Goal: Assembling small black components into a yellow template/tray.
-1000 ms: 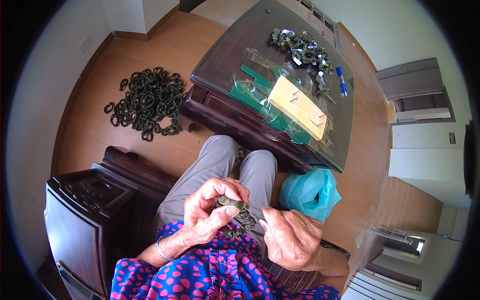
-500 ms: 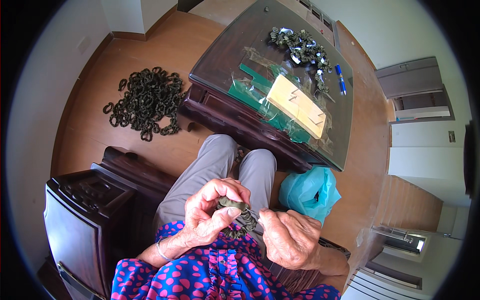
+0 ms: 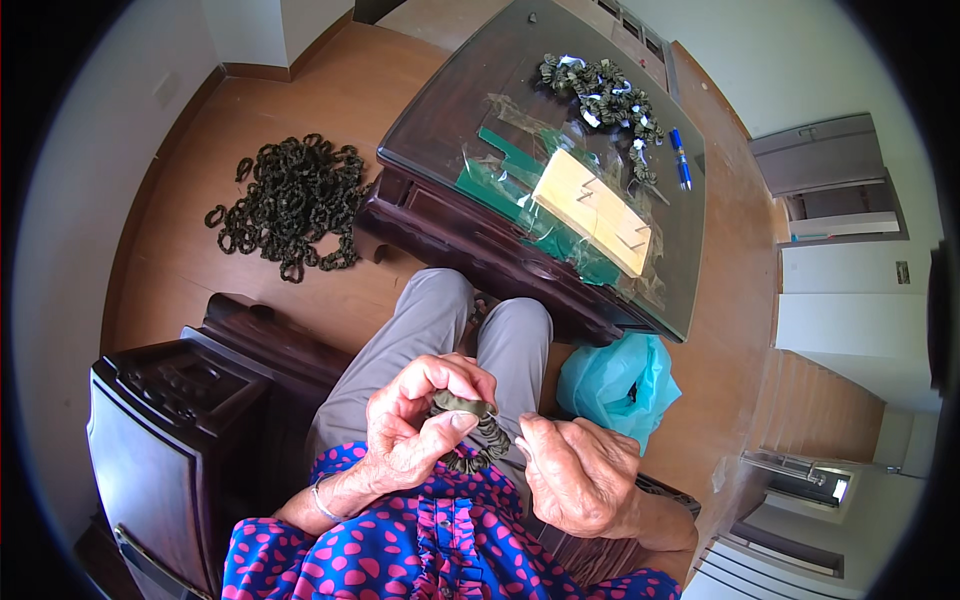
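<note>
Over my lap, my left hand (image 3: pixel 415 420) pinches an olive-green gathered hair scrunchie (image 3: pixel 490 440) between thumb and fingers. The top of the ring lies smooth, while its right and lower sides are ruffled. Close on the right, my right hand (image 3: pixel 580 470) is closed, thumb and forefinger pressed together just beside the scrunchie's edge. Something thin and pale shows at those fingertips, too small to make out. A narrow gap separates the two hands.
A dark glass-topped table (image 3: pixel 440 110) bears a wooden board with nails (image 3: pixel 600 215), a scrunchie pile with white tags (image 3: pixel 600 90) and blue pens (image 3: pixel 681 160). More scrunchies (image 3: pixel 290 200) lie on the floor at left. A turquoise plastic bag (image 3: pixel 590 380) stands beside my right knee.
My left hand and the scrunchie have shifted very slightly left. The right hand has stayed nearly in place, its fingertips a little farther from the scrunchie.
</note>
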A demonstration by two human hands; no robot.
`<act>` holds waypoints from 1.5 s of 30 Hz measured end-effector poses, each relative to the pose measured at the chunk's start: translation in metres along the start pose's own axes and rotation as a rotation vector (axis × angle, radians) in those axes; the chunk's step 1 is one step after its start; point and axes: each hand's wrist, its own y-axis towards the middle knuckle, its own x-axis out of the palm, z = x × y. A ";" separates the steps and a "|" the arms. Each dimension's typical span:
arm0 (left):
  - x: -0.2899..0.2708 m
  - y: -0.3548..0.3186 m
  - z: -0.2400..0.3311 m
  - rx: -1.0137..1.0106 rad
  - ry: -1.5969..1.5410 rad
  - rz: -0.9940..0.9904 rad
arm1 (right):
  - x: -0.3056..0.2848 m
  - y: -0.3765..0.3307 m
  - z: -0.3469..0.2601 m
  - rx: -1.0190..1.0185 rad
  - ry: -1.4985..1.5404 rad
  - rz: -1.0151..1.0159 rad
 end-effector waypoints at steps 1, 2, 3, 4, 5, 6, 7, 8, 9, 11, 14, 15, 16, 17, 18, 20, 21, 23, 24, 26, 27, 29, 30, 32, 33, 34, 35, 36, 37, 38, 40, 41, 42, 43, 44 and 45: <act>0.000 -0.001 0.001 0.002 0.000 0.000 | 0.000 0.000 0.000 -0.002 -0.001 0.000; 0.000 -0.001 0.001 0.002 0.010 -0.006 | -0.001 0.000 0.000 -0.010 -0.007 -0.011; 0.000 -0.002 0.001 0.002 0.020 -0.011 | -0.001 0.000 0.000 -0.018 -0.013 -0.023; 0.000 -0.002 0.001 0.003 0.020 -0.010 | -0.001 0.000 0.000 -0.020 -0.013 -0.023; 0.000 -0.002 0.001 -0.001 0.015 -0.005 | -0.002 0.001 0.000 -0.024 -0.018 -0.021; 0.000 -0.002 0.001 -0.005 0.010 0.001 | -0.002 0.001 0.000 -0.027 -0.023 -0.019; 0.000 -0.002 0.000 -0.004 0.009 0.000 | -0.003 0.001 -0.001 -0.027 -0.025 -0.019; 0.000 -0.001 0.000 -0.009 0.007 -0.001 | -0.004 0.002 -0.001 -0.026 -0.030 -0.019; 0.000 -0.001 -0.001 -0.014 0.005 -0.002 | -0.005 0.002 -0.002 -0.024 -0.036 -0.020; 0.001 -0.001 0.000 -0.020 0.028 -0.008 | -0.004 0.003 0.000 -0.018 -0.015 -0.018; 0.000 0.000 0.001 -0.007 0.087 -0.035 | -0.003 0.006 0.001 -0.012 0.014 -0.017; -0.001 0.001 0.001 0.012 0.123 -0.055 | -0.002 0.006 0.001 -0.012 0.024 -0.018; -0.001 0.001 0.001 0.012 0.123 -0.054 | -0.003 0.006 0.001 -0.012 0.025 -0.018; -0.001 0.002 0.002 0.012 0.136 -0.051 | -0.003 0.007 0.001 -0.012 0.028 -0.032; 0.000 0.002 0.002 0.013 0.148 -0.048 | -0.003 0.007 0.001 -0.011 0.031 -0.045; 0.000 0.002 0.002 0.009 0.139 -0.047 | -0.003 0.007 0.000 -0.003 0.036 -0.039; 0.000 0.002 0.002 0.006 0.132 -0.044 | -0.002 0.008 0.000 0.003 0.043 -0.034; -0.001 0.002 0.002 -0.004 0.101 -0.036 | -0.003 0.008 0.001 0.017 0.072 -0.034; -0.001 0.002 0.001 -0.013 0.070 -0.028 | -0.002 0.009 0.002 0.031 0.100 -0.035; -0.001 0.002 0.002 -0.035 0.061 -0.022 | -0.002 0.008 0.003 0.029 0.105 -0.031; -0.001 0.001 0.002 -0.057 0.052 -0.016 | -0.001 0.008 0.003 0.025 0.109 -0.027; -0.001 0.002 0.002 -0.043 0.068 -0.022 | -0.002 0.008 0.003 0.029 0.113 -0.022; -0.002 0.003 0.001 -0.029 0.085 -0.027 | -0.002 0.008 0.003 0.032 0.117 -0.016; -0.003 0.003 0.001 -0.031 0.096 -0.027 | -0.002 0.008 0.003 0.034 0.118 -0.019; -0.004 0.003 0.001 -0.031 0.107 -0.028 | -0.002 0.008 0.003 0.037 0.117 -0.022; -0.003 0.004 0.002 -0.032 0.104 -0.031 | -0.001 0.009 0.003 0.040 0.113 -0.022; -0.003 0.004 0.002 -0.022 0.122 -0.032 | 0.000 0.010 0.004 0.034 0.115 -0.014; -0.002 0.004 0.002 -0.012 0.140 -0.034 | 0.000 0.010 0.004 0.028 0.116 -0.006; -0.003 0.004 0.002 -0.013 0.141 -0.032 | 0.001 0.010 0.004 0.027 0.118 -0.007; -0.003 0.004 0.002 -0.014 0.142 -0.032 | 0.001 0.009 0.005 0.032 0.116 -0.015; -0.003 0.004 0.002 -0.016 0.143 -0.032 | 0.002 0.009 0.005 0.038 0.114 -0.025; -0.003 0.004 0.002 -0.015 0.149 -0.032 | 0.002 0.009 0.005 0.034 0.115 -0.021; -0.003 0.004 0.002 -0.013 0.155 -0.032 | 0.002 0.009 0.005 0.029 0.116 -0.018; -0.003 0.004 0.002 -0.014 0.154 -0.034 | 0.002 0.009 0.005 0.031 0.115 -0.018; -0.003 0.004 0.002 0.001 0.179 -0.042 | 0.003 0.009 0.005 0.032 0.106 -0.023; -0.003 0.005 0.002 0.015 0.204 -0.051 | 0.003 0.008 0.005 0.033 0.097 -0.028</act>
